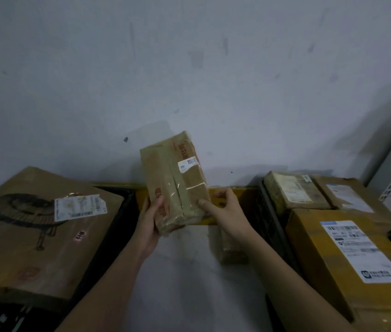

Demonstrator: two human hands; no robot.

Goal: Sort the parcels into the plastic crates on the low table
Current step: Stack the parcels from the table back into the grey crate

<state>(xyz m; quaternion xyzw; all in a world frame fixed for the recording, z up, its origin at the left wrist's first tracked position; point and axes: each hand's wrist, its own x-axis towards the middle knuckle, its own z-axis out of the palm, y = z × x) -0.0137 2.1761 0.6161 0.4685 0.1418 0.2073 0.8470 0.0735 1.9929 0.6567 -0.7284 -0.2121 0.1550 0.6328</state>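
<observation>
Both hands, left [150,221] and right [228,209], grip taped parcel [175,183], seemingly upright.

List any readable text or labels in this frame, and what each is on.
None reads clearly.
Held parcel: red print, white sticker, blurred.
Large flat carton: torn barcode label, red stamp, illegible.
Yellow box: shipping label, too small.
Rear boxes: labels blurred.

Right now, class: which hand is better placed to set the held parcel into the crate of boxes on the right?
Probably the right hand: it pinches the parcel on the side nearer that crate; the left hand would cross over.
</observation>
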